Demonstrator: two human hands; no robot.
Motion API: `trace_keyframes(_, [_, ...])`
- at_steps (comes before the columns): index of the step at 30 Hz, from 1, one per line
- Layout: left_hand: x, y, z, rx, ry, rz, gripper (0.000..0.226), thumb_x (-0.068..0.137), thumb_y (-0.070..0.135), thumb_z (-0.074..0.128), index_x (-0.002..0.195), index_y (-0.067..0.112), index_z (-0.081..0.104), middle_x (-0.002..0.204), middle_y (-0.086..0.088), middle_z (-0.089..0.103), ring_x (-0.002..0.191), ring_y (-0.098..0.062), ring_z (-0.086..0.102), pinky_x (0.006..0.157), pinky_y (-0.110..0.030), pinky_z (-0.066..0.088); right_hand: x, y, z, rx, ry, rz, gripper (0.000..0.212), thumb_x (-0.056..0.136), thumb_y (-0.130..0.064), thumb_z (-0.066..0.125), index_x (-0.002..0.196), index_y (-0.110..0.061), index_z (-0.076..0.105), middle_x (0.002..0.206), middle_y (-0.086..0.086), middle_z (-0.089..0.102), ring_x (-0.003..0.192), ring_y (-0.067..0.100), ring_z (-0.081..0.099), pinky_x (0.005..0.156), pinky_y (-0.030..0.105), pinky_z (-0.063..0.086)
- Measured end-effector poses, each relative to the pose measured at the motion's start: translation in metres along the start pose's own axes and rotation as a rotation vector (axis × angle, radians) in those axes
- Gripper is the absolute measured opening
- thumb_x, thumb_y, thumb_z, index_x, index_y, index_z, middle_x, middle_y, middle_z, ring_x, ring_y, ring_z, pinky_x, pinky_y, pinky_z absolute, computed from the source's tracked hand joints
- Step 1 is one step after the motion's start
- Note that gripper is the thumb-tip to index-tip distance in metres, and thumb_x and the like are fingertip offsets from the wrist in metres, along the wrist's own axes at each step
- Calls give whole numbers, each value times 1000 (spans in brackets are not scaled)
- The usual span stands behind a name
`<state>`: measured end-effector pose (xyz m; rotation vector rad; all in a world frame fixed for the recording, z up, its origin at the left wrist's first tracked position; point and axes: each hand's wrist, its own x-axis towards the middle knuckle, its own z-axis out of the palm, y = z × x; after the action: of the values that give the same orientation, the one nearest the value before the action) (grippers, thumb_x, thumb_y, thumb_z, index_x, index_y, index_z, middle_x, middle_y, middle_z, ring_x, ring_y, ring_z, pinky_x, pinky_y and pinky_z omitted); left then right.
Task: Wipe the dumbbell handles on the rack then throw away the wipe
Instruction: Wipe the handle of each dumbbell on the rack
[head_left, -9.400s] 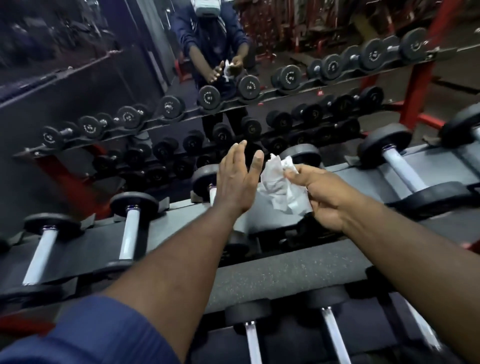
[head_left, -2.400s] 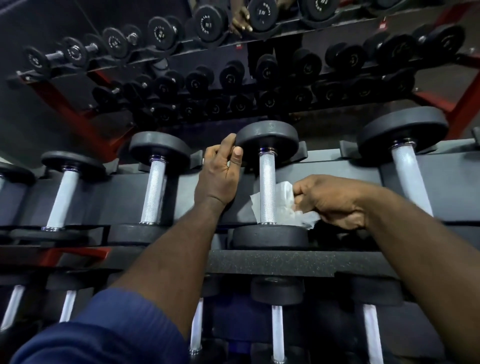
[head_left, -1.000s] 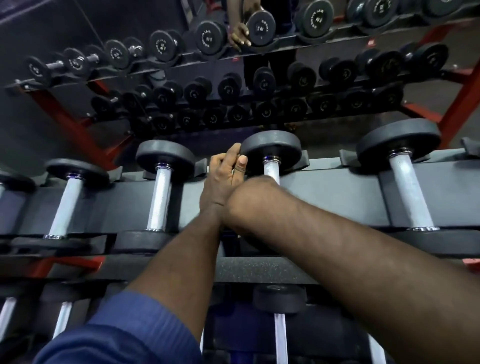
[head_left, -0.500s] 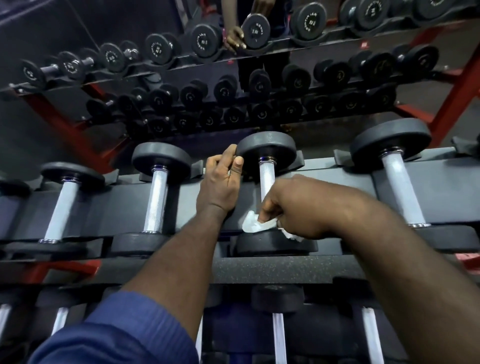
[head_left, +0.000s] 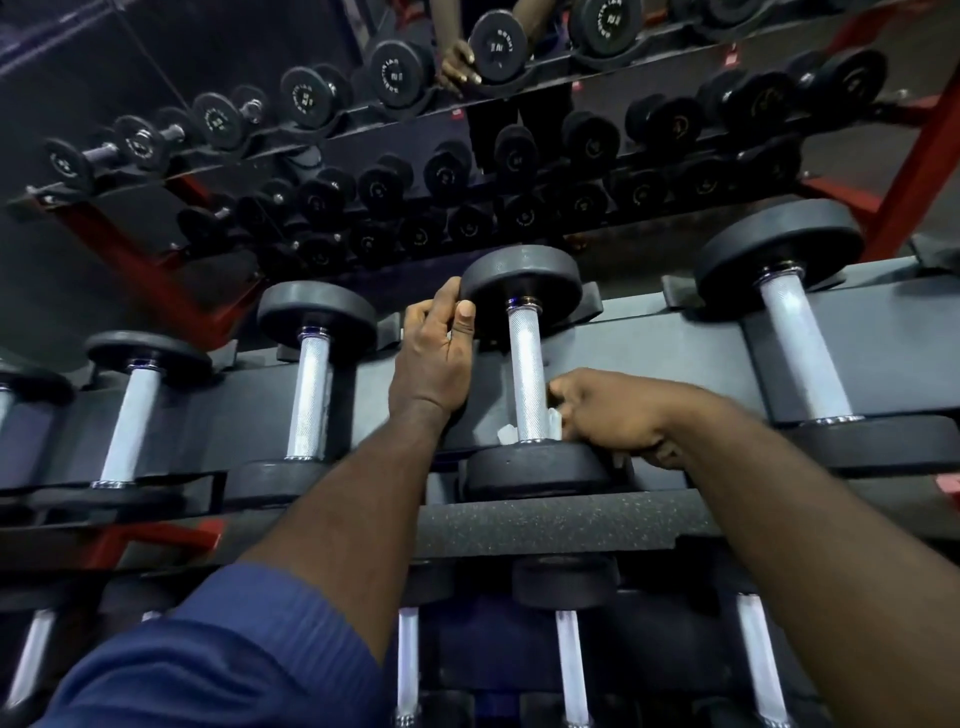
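Note:
A dumbbell with black heads and a knurled silver handle (head_left: 525, 374) lies on the top tier of the grey rack (head_left: 649, 353). My left hand (head_left: 434, 353) rests on the rack beside it, thumb and fingers touching the far head (head_left: 522, 283). My right hand (head_left: 610, 413) sits at the handle's near end and holds a crumpled white wipe (head_left: 506, 432) wrapped round the underside of the bar. Only small bits of the wipe show on either side of the bar, just above the near head (head_left: 537, 467).
More dumbbells lie on the same tier: two to the left (head_left: 309, 400), (head_left: 130, 431) and a bigger one to the right (head_left: 802, 348). A lower tier holds several more handles (head_left: 571, 670). A mirror behind shows the racks and a person's hand (head_left: 460, 65).
My right hand has come off the top of the handle and slid to its right side at the near end; less of the wipe shows. My left hand has stayed put.

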<state>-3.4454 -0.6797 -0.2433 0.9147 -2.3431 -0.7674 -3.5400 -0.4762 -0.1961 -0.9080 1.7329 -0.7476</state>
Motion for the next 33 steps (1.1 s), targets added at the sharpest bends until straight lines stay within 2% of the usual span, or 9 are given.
trace_keyframes(5, [2, -5, 3, -5, 13, 27, 49, 109, 51, 38, 155, 35, 46, 133, -3, 52, 106, 1, 40, 97, -20, 32, -15, -9, -15, -63, 267, -31, 21, 82, 2, 72, 91, -17, 74, 70, -1, 75, 63, 10, 66, 67, 33, 55])
trace_keyframes(8, [2, -9, 3, -12, 10, 40, 56, 105, 59, 35, 155, 36, 46, 132, -1, 51, 110, -2, 41, 97, -23, 34, -11, -27, -11, -14, 639, -314, 10, 83, -18, 77, 90, -26, 76, 78, -7, 76, 71, 3, 69, 72, 25, 55])
trace_keyframes(10, [2, -8, 2, -31, -5, 30, 60, 102, 64, 33, 155, 38, 45, 127, 4, 48, 110, -2, 41, 97, -24, 35, 4, -35, -4, -264, 735, -435, 17, 88, -20, 73, 101, -31, 76, 93, -12, 75, 87, 3, 67, 81, 19, 53])
trace_keyframes(13, [3, -9, 1, -30, -33, 40, 67, 98, 72, 28, 155, 42, 43, 127, 4, 46, 110, -5, 42, 96, -25, 36, 17, -41, 0, -961, 440, -469, 28, 87, -18, 66, 106, -36, 75, 102, -15, 70, 97, 10, 59, 89, 35, 53])
trace_keyframes(17, [4, -10, 0, -55, -60, 46, 53, 105, 63, 35, 154, 45, 40, 131, 1, 45, 113, -14, 49, 96, -31, 43, 2, -81, 3, -1014, -143, -171, 35, 89, -14, 64, 111, -39, 75, 101, -19, 73, 97, 5, 65, 93, 29, 53])
trace_keyframes(22, [3, -10, -3, -86, -77, 44, 50, 105, 65, 36, 152, 48, 42, 131, 0, 47, 116, -24, 55, 98, -40, 49, 32, -95, 6, -1396, 311, -152, 21, 96, -17, 56, 114, -19, 67, 112, 7, 66, 108, 31, 61, 91, 44, 55])
trace_keyframes(26, [0, -10, -6, -110, -85, 47, 51, 105, 67, 27, 152, 51, 40, 133, 2, 47, 112, -22, 56, 97, -42, 50, 16, -101, 36, -1520, -165, 23, 31, 98, -17, 56, 129, -21, 63, 126, 3, 62, 117, 27, 59, 81, 30, 43])
trace_keyframes(28, [0, -10, -8, -126, -90, 51, 52, 105, 67, 25, 152, 51, 40, 133, 2, 46, 112, -24, 58, 96, -43, 51, 15, -105, 36, -1542, -182, 39, 35, 96, -15, 60, 129, -26, 64, 122, 0, 63, 113, 25, 61, 78, 29, 43])
trace_keyframes(33, [1, -9, -9, -135, -110, 58, 48, 105, 67, 23, 147, 54, 42, 129, -1, 47, 107, -31, 62, 92, -43, 52, 31, -97, 14, -1583, 358, -155, 22, 103, -20, 44, 106, -17, 66, 110, 4, 62, 103, 27, 60, 79, 45, 55])
